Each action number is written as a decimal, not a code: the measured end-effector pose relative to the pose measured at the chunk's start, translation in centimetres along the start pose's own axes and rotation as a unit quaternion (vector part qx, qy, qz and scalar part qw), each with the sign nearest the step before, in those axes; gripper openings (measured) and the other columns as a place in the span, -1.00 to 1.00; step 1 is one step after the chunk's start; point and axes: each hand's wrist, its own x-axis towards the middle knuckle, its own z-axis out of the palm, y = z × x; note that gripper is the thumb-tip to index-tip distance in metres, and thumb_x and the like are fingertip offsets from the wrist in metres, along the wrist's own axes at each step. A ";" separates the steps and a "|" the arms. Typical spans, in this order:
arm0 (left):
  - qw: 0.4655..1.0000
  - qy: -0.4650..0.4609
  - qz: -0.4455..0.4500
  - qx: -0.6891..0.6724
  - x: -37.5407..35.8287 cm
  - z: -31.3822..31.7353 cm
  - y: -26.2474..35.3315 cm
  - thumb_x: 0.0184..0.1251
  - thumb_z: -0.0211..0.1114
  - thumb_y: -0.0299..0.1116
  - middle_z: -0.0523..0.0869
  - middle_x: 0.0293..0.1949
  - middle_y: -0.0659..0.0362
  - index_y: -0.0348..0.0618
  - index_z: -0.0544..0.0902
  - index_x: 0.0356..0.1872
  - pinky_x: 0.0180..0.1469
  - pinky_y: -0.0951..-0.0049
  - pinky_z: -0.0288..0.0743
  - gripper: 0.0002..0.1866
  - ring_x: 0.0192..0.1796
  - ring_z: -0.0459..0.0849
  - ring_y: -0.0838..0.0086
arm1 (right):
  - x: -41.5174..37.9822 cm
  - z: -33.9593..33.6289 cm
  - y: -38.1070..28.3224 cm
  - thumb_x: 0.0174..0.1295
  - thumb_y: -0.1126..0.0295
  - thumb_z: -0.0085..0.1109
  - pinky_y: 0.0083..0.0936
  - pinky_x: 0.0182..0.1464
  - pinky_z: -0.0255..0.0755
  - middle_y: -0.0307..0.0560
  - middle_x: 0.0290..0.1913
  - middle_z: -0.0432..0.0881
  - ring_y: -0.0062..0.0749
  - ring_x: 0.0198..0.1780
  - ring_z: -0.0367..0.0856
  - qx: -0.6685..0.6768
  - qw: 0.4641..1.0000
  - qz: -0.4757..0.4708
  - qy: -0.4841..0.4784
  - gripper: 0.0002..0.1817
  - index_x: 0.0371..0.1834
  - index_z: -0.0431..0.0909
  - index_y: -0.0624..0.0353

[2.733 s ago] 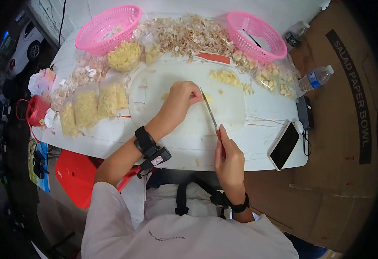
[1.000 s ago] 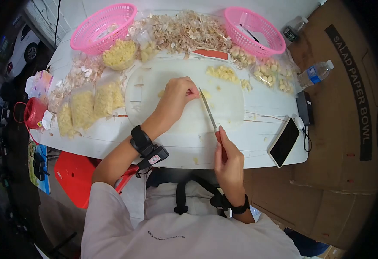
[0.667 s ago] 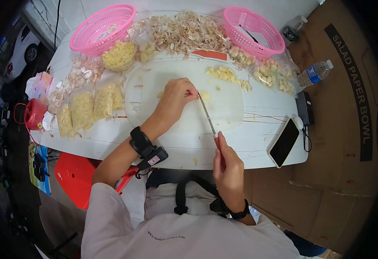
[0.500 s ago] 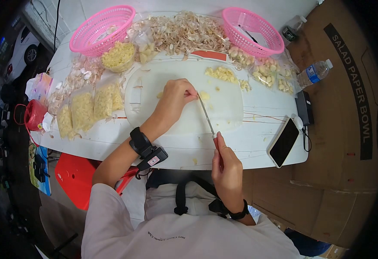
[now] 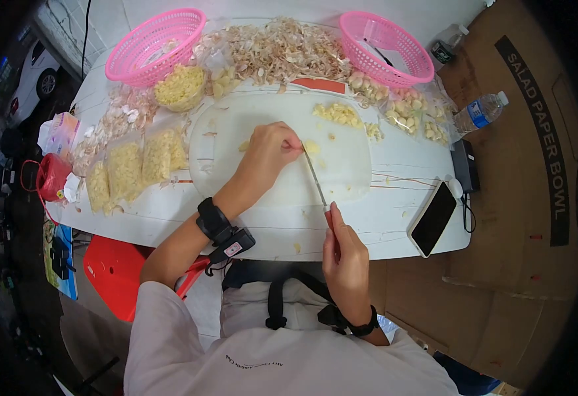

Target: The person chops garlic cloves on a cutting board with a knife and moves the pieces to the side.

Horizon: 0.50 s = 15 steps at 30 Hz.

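My right hand [image 5: 346, 254] is wrapped round the red handle of a knife [image 5: 316, 178], its narrow blade slanting up and left over the white cutting board [image 5: 236, 178]. My left hand [image 5: 272, 146] is closed in a pinch at the blade's tip. Whatever lies between its fingertips is hidden. Just right of these fingers, garlic slices [image 5: 311, 146] lie on the board, with a few small bits around them. A heap of cut garlic [image 5: 338, 114] sits at the board's far right corner.
Garlic skins [image 5: 289, 53] are piled at the back between two pink baskets [image 5: 120, 63] [image 5: 424, 69]. Bags of chopped garlic [image 5: 125, 168] and a full tub [image 5: 181, 89] stand left. Bagged cloves [image 5: 404, 117], a water bottle [image 5: 480, 113] and a phone [image 5: 433, 219] are right.
Both hands and the knife hold almost the same position. The whole view has shifted very slightly.
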 end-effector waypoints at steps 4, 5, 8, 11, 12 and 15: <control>0.997 -0.002 0.026 0.069 -0.2 -0.3 0.1 0.11 0.41 -0.60 0.78 -0.33 0.00 -0.37 0.72 -0.41 -0.12 0.39 0.64 -0.95 -0.27 0.77 0.27 | 0.1 0.1 0.1 0.25 0.66 0.13 -0.21 -0.30 0.52 0.15 -0.27 0.64 0.05 -0.35 0.63 -0.002 1.000 0.002 -0.003 -0.42 0.40 0.40 0.25; 0.997 -0.003 0.027 0.069 -0.2 -0.3 0.3 0.11 0.41 -0.60 0.78 -0.33 0.00 -0.37 0.72 -0.41 -0.12 0.39 0.64 -0.95 -0.27 0.77 0.27 | 0.1 0.1 0.2 0.25 0.66 0.13 -0.20 -0.29 0.52 0.15 -0.26 0.64 0.06 -0.35 0.63 -0.007 1.000 0.001 -0.003 -0.42 0.40 0.40 0.25; 0.995 -0.013 0.007 0.097 -0.3 -0.3 0.7 0.11 0.41 -0.55 0.78 -0.35 0.02 -0.33 0.72 -0.39 -0.12 0.38 0.62 -0.94 -0.27 0.77 0.25 | 0.1 0.1 0.2 0.25 0.67 0.13 -0.20 -0.29 0.52 0.16 -0.27 0.64 0.06 -0.34 0.63 -0.003 1.000 -0.002 0.000 -0.41 0.40 0.39 0.24; 0.999 -0.007 -0.014 0.051 -0.4 -0.2 0.7 0.10 0.42 -0.55 0.79 -0.35 0.02 -0.33 0.72 -0.36 -0.11 0.39 0.62 -0.91 -0.26 0.78 0.26 | 0.0 0.1 0.1 0.25 0.68 0.12 -0.22 -0.28 0.52 0.16 -0.26 0.64 0.05 -0.34 0.63 0.005 1.000 0.009 -0.005 -0.41 0.40 0.39 0.27; 0.998 -0.005 -0.021 0.051 -0.4 -0.2 0.9 0.10 0.42 -0.56 0.79 -0.34 0.02 -0.33 0.72 -0.34 -0.11 0.39 0.62 -0.89 -0.26 0.78 0.27 | 0.0 0.1 0.1 0.25 0.68 0.12 -0.22 -0.28 0.52 0.16 -0.26 0.64 0.05 -0.34 0.63 0.005 1.000 0.008 -0.005 -0.41 0.40 0.39 0.27; 0.999 -0.009 -0.012 0.051 -0.4 -0.2 0.7 0.09 0.43 -0.58 0.79 -0.33 0.02 -0.33 0.71 -0.31 -0.12 0.40 0.62 -0.87 -0.26 0.78 0.28 | 0.0 0.2 0.2 0.24 0.69 0.11 -0.24 -0.27 0.52 0.17 -0.25 0.65 0.04 -0.33 0.63 0.019 1.000 -0.004 0.006 -0.41 0.40 0.38 0.30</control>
